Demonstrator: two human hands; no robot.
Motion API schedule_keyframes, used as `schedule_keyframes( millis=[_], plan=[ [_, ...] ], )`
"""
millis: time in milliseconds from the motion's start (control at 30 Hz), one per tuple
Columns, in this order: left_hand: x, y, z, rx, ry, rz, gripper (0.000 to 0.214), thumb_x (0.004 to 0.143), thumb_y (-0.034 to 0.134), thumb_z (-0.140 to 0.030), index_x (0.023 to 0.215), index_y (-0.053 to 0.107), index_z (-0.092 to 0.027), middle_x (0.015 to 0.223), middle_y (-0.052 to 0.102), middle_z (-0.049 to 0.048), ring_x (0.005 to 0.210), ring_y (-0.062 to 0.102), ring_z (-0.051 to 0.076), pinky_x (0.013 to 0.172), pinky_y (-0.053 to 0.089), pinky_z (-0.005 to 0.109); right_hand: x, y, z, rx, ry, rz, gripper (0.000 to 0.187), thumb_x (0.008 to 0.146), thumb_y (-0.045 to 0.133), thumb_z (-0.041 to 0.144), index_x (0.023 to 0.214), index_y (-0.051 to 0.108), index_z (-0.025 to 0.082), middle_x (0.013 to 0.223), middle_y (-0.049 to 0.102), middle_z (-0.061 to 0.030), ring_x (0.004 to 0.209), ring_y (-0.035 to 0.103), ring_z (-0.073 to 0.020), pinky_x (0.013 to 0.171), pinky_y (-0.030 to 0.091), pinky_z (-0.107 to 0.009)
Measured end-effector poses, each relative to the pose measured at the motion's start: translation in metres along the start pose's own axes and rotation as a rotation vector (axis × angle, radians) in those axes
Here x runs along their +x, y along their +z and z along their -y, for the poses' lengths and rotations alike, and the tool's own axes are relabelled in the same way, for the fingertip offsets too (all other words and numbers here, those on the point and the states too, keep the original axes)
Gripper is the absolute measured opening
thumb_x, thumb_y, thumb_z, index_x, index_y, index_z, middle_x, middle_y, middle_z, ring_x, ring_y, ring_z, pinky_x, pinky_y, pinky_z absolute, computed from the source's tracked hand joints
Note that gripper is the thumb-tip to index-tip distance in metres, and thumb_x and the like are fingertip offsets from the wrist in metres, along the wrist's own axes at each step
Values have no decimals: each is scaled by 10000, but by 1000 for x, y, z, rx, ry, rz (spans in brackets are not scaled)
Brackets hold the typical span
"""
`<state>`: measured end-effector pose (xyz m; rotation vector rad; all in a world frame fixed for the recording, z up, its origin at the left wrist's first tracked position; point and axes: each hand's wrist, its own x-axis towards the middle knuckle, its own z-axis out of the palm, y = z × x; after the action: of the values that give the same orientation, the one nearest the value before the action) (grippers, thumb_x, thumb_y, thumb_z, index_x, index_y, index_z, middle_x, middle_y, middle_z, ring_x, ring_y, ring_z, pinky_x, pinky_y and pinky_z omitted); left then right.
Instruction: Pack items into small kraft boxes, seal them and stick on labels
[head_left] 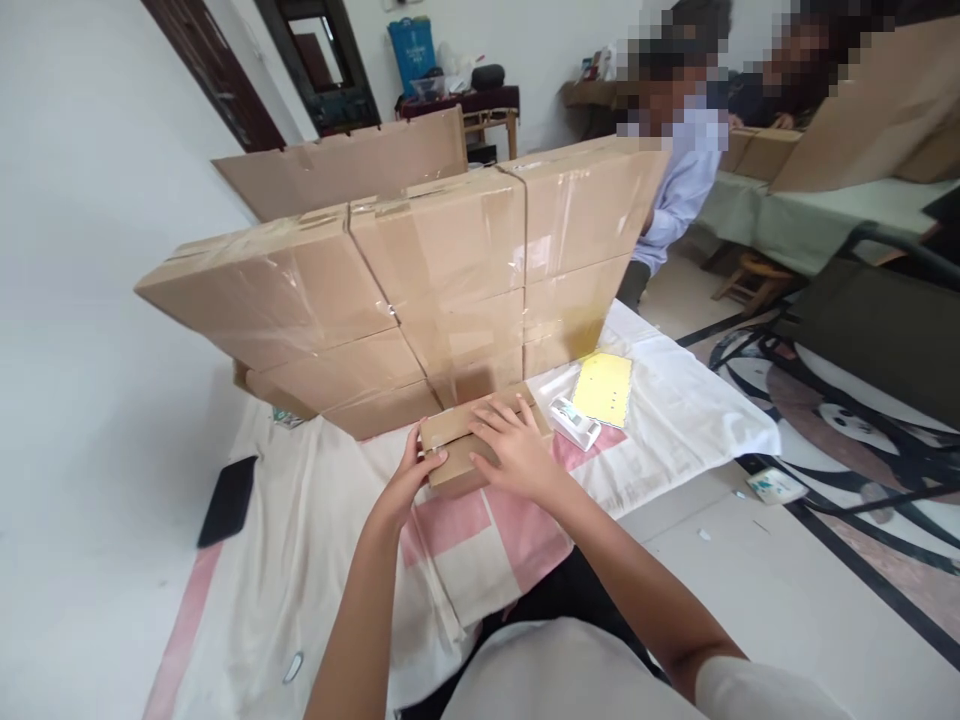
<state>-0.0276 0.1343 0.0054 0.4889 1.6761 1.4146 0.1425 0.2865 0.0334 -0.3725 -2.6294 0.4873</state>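
A small cardboard box [459,482] rests on the cloth-covered table in front of me, with a dark gap between its top flaps. My left hand [407,480] grips the box's left end, thumb on the top and fingers along the side. Spread fingers of my right hand [517,455] lie across the right part of the top, pressing on the flaps and hiding some of the box. Just right of the box are a white tape dispenser-like object [576,424] and a yellow sheet [604,388].
A tall wall of taped cardboard boxes [457,260] stands right behind the small box. A black phone-like slab [227,502] lies on the table's left side. At the back right sits a person in a light shirt [686,185]. A dark folding chair [870,310] stands on the right.
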Motion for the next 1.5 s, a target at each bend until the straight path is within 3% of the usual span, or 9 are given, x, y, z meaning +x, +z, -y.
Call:
schedule_keyframes(
  millis=[67,233,500,667,867,1033,1267,1367,1500],
  plan=[
    [-2,0,5,-28,-10,-19,887,774,780,-509,1542,348,-407,1533,504,58,1319,542,275,916,498,309,-14,-9,-15,11,72,-64,469,918,653,375,1360,638,219,1524,564,-119,1496,394,-368,1247,146,-698],
    [-4,2,15,-103,0,-80,808,767,773,-512,1495,437,-413,1524,544,8,1370,513,263,878,502,267,-77,-13,-79,162,229,-292,632,956,618,419,1530,458,210,1594,467,-159,1469,451,-317,1179,414,-555],
    [-3,11,19,-131,46,-129,768,798,762,-516,1497,463,-406,1547,531,6,1417,483,269,971,501,294,-147,-10,-134,119,506,-414,346,960,587,384,1240,679,205,1241,717,-155,1184,661,-340,1038,524,-573],
    [0,16,12,-113,66,-161,711,854,683,-602,1491,480,-361,1524,556,37,1391,511,268,985,496,308,-113,-17,-124,305,218,-239,681,937,662,424,1549,423,247,1551,516,-168,1393,538,-335,1061,525,-533],
    [6,10,7,-48,31,-164,724,839,685,-549,1494,477,-322,1530,548,51,1392,507,286,949,491,304,-36,-32,-115,361,-31,115,1159,821,792,517,1677,57,255,1730,159,-178,1586,227,-347,1252,274,-556],
    [0,-3,18,-53,89,-128,690,856,643,-515,1488,468,-299,1563,513,40,1438,462,268,1046,446,296,-30,-23,-98,488,-46,198,1253,682,888,458,1653,133,217,1639,264,-204,1509,371,-328,1209,363,-459],
    [-23,18,27,73,51,4,684,793,703,-509,1419,544,-284,1503,555,61,1393,489,311,1082,431,362,-135,-21,-66,400,92,-51,1063,608,872,453,1527,372,269,1538,337,-206,1456,411,-438,1104,477,-549],
    [-31,39,39,90,7,157,792,819,677,-667,1495,477,-308,1330,631,88,1116,637,265,915,506,348,-207,-43,-68,328,267,-190,1021,641,834,469,1543,360,406,1556,384,-154,1434,453,-474,1035,533,-596],
    [-31,46,61,56,-54,105,879,725,708,-779,1410,566,-247,1026,672,65,765,601,186,683,479,301,-285,-92,-102,138,568,-653,897,654,768,618,1477,424,522,1426,541,-103,1367,501,-507,995,503,-727]
  ],
)
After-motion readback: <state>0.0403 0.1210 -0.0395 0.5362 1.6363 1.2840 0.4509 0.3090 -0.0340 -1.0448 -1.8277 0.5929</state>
